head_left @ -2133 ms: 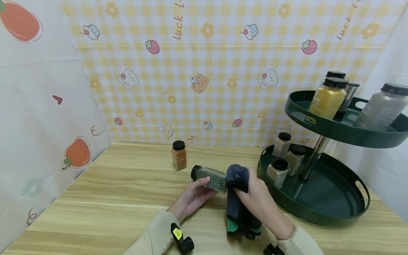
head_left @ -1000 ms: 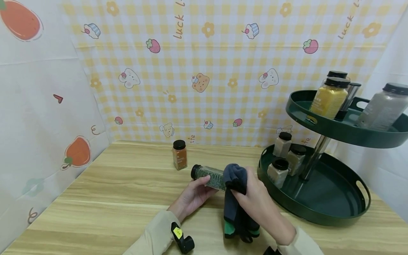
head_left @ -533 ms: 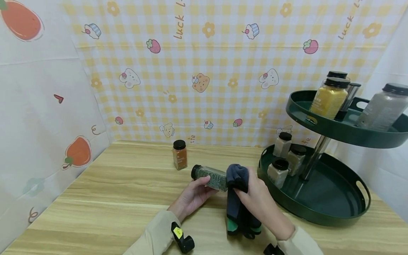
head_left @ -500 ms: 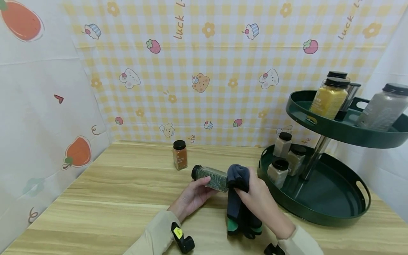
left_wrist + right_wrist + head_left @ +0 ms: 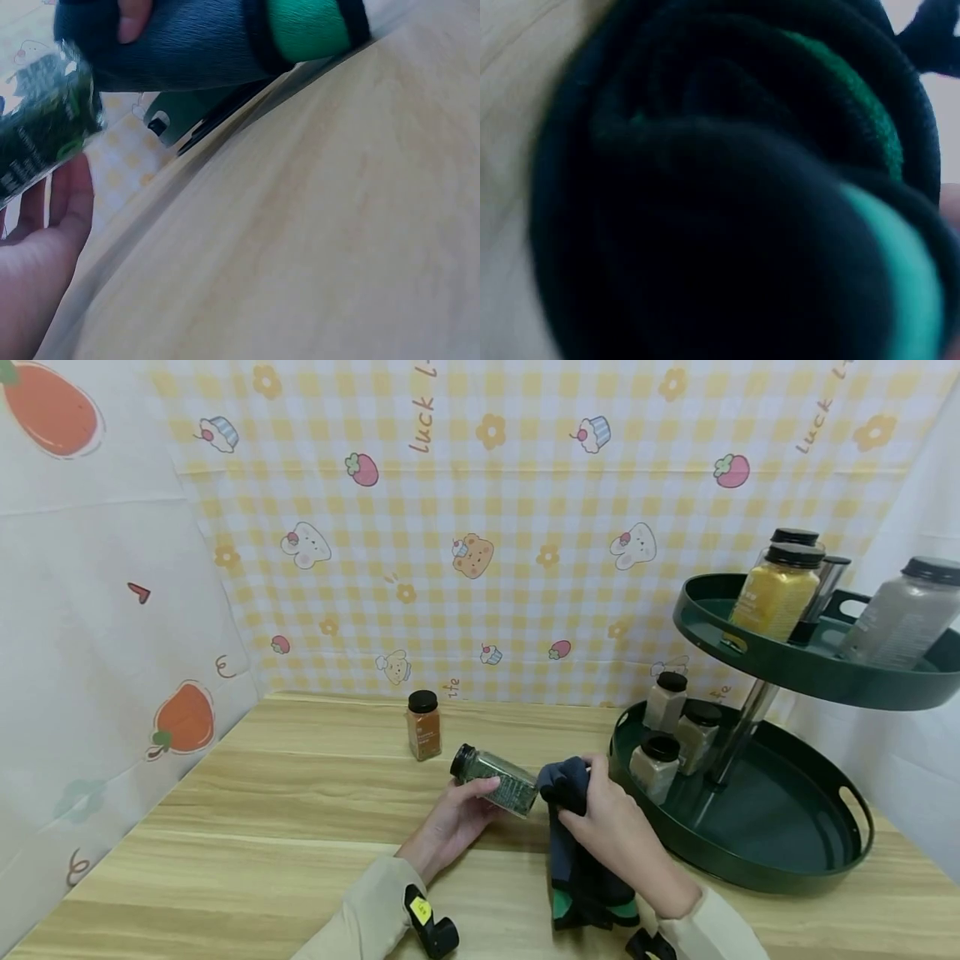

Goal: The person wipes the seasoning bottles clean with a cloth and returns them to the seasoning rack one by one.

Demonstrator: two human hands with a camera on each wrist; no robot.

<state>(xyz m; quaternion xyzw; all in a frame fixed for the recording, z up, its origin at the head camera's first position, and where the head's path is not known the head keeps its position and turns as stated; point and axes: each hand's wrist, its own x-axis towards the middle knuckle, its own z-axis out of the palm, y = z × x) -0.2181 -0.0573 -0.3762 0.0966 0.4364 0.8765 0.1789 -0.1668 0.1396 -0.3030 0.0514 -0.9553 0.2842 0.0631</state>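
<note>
My left hand (image 5: 452, 825) holds a clear spice jar (image 5: 504, 785) of green flakes, its thumb on the label. The jar lies tilted, black cap to the upper left and base to the lower right. In my right hand (image 5: 621, 835) is a bunched dark blue-grey cloth (image 5: 567, 839) with black edging and green bands. The cloth hangs down just right of the jar's base, with a slight gap. In the left wrist view the jar (image 5: 46, 131) is near the cloth (image 5: 184, 46). Blurred folds of cloth (image 5: 727, 225) fill most of the right wrist view.
A jar of orange-brown spice (image 5: 424, 727) stands behind my left hand. At right is a two-tier green rack (image 5: 780, 881). Three small jars, one of them a pale jar (image 5: 654, 768), stand on its lower tier; its upper tier bears a yellow jar (image 5: 772, 597) and other containers.
My right hand has drawn the cloth a little right and down, away from the jar's base, which now shows. The jar has tipped slightly more, base downward.
</note>
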